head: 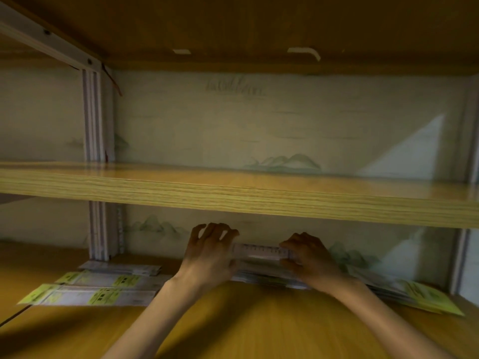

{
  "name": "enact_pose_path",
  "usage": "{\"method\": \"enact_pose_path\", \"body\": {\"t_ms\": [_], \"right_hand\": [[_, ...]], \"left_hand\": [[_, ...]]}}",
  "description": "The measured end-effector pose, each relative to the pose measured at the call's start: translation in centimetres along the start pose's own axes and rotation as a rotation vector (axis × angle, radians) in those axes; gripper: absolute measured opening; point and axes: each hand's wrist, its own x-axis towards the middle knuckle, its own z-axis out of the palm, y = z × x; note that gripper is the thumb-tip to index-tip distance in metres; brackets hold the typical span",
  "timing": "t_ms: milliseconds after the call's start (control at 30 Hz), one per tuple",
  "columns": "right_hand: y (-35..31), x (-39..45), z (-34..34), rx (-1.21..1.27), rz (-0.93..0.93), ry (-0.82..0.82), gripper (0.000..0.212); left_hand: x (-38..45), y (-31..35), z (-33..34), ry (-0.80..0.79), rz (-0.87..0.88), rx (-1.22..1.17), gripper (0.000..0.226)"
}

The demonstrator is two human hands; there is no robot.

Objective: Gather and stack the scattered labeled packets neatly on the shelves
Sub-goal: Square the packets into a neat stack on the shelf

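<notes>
A long white packet [261,251] with printed marks is held level between my two hands, just above a stack of packets [269,277] at the back of the lower shelf [246,320]. My left hand [210,251] grips its left end, with the fingers curled above it. My right hand [307,253] pinches its right end. More white packets with yellow-green labels [96,288] lie scattered to the left on the same shelf. Another fanned pile with a yellow-green label [420,294] lies to the right, partly behind my right forearm.
A thick wooden shelf board [233,195] runs across just above my hands. White metal uprights [99,229] stand at the left and at the far right [461,260]. The back wall [259,130] carries a pale landscape print.
</notes>
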Motion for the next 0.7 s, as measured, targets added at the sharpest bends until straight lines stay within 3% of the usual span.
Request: {"method": "enact_pose_path", "body": {"t_ms": [200, 400, 500, 700], "right_hand": [[1.9, 0.0, 2.2, 0.040, 0.105, -0.182, 0.033], [1.8, -0.4, 3.1, 0.056, 0.097, -0.288, 0.031], [1.5, -0.5, 3.1, 0.062, 0.101, -0.287, 0.031], [-1.2, -0.6, 3.0, 0.034, 0.012, -0.146, 0.054]], "left_hand": [[-2.5, -1.6, 0.8, -0.098, -0.078, 0.010, 0.050], [-3.2, -1.8, 0.0, -0.153, -0.127, 0.037, 0.043], [-3.4, -1.9, -1.5, -0.239, -0.139, 0.021, 0.045], [-5.1, -4.9, -5.9, -0.432, -0.144, 0.095, 0.048]]}}
